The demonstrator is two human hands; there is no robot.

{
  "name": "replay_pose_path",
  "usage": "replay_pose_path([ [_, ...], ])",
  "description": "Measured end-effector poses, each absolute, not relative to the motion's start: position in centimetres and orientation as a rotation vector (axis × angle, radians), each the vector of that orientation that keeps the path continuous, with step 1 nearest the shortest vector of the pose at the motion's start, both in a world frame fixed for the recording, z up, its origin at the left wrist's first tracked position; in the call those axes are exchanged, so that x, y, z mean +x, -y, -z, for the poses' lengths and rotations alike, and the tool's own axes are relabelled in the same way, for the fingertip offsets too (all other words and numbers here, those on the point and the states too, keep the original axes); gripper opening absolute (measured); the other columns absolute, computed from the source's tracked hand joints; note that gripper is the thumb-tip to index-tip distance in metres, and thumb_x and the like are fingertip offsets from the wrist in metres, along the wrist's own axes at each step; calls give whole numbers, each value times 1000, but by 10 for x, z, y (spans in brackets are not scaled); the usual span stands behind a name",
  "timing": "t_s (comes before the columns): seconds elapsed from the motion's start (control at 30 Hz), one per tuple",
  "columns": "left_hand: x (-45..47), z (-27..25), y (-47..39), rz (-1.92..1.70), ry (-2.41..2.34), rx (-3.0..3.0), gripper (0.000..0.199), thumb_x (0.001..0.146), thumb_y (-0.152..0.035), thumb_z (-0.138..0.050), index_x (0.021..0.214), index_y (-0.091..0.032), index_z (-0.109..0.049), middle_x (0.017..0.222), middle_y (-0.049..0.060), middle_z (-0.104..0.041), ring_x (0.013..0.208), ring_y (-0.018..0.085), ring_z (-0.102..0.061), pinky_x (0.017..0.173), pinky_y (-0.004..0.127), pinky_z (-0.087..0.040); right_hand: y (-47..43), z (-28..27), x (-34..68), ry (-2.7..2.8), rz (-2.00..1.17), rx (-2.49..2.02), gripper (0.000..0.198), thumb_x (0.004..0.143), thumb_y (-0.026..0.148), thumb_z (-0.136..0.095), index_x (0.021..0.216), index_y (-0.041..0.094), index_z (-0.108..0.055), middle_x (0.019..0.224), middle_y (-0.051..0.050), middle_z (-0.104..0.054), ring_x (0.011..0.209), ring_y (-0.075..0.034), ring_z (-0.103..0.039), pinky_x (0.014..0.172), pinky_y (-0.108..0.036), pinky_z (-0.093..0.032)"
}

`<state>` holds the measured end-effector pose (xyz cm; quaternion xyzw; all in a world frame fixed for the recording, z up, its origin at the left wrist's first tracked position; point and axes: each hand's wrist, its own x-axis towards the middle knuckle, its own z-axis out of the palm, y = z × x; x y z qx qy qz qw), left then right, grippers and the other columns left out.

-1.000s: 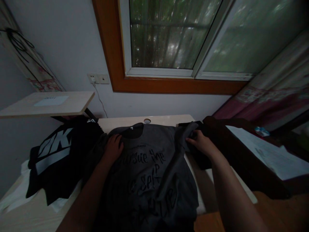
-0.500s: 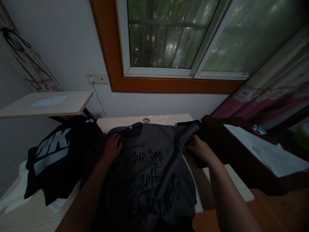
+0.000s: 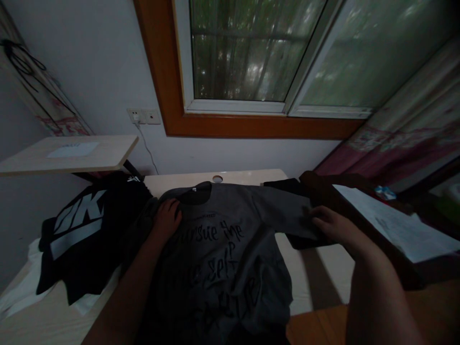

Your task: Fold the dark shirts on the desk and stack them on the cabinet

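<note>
A dark grey shirt [image 3: 223, 254] with black lettering lies spread on the pale table [image 3: 251, 177], its collar towards the window. My left hand [image 3: 168, 218] rests on its left shoulder by the collar, fingers lying over the cloth and thumb apart. At the far right, my right hand [image 3: 328, 223] pinches the outer part of the right sleeve, which stretches out sideways over a dark folded cloth [image 3: 302, 242]. The other sleeve is mostly hidden beside my left forearm, and the lower hem is in shadow.
On the left, a black garment with white print [image 3: 81, 230] lies over white cloth [image 3: 21, 282]. Above it juts a wooden shelf [image 3: 104, 151] bearing a paper sheet. A dark brown piece of furniture [image 3: 381, 244] with a pale sheet on top borders the table's right side.
My right hand has moved right, drawing the sleeve from a folded position across the shirt's body out to the side. My left hand has stayed at the shoulder.
</note>
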<state>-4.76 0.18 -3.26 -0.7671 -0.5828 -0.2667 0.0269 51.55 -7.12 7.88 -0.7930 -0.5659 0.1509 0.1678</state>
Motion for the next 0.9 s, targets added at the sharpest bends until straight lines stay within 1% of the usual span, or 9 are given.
replay_pose_path([
  [0.07,-48,32,-2,822,1794,-2366,39,92,-29,-48,125,-18,-66,132,15,-63,125,32,-57,112,52,-45,68,-72,522,1635,-447,-2342,26,79,43,-63,96,25,-72,64,-2,-67,57,-23,-65,57,-34,-50],
  [0.17,-48,33,-2,808,1783,-2368,39,93,-29,-47,124,-17,-66,133,16,-63,125,33,-58,112,52,-45,58,-64,519,1614,-267,-2391,31,82,49,-62,97,24,-72,80,-7,-72,75,-28,-70,71,-38,-53],
  [0.3,-48,33,-2,790,1797,-2370,40,94,-30,-46,124,-14,-66,134,18,-63,126,34,-57,113,52,-44,40,-56,504,1577,19,-2401,54,86,54,-61,124,15,-64,112,-20,-68,101,-35,-68,88,-44,-51],
  [0.37,-48,33,-2,787,1810,-2376,40,93,-30,-46,124,-13,-66,134,18,-63,126,34,-57,113,51,-44,33,-51,496,1491,54,-2466,70,86,59,-61,137,11,-55,123,-27,-62,106,-39,-67,90,-48,-51],
  [0.43,-48,32,-1,791,1814,-2382,40,93,-31,-46,124,-14,-66,134,18,-62,127,34,-56,113,52,-44,27,-46,491,1418,-8,-2507,79,86,62,-61,143,10,-47,126,-30,-59,107,-41,-67,90,-49,-51],
  [0.53,-47,31,0,805,1803,-2378,40,94,-30,-45,125,-16,-65,135,17,-62,129,34,-55,113,53,-43,22,-39,491,1406,-154,-2456,80,87,60,-62,146,11,-42,119,-27,-65,106,-40,-69,88,-47,-52],
  [0.67,-47,32,0,798,1806,-2359,39,94,-29,-46,125,-17,-65,136,16,-62,129,33,-55,114,52,-43,21,-34,499,1352,-251,-2381,76,85,55,-65,147,15,-42,116,-23,-68,104,-39,-69,83,-45,-53],
  [0.77,-47,31,1,765,1786,-2377,39,95,-29,-46,126,-15,-66,137,17,-62,129,34,-56,114,52,-44,24,-37,505,1295,-213,-2320,69,87,52,-62,144,18,-46,120,-21,-67,109,-38,-68,85,-44,-52],
  [0.9,-46,25,7,767,1760,-2427,39,96,-29,-46,127,-17,-65,137,14,-63,128,31,-57,113,51,-46,30,-46,507,1268,-84,-2252,57,87,43,-61,138,17,-53,120,-19,-68,110,-35,-66,89,-43,-51],
])
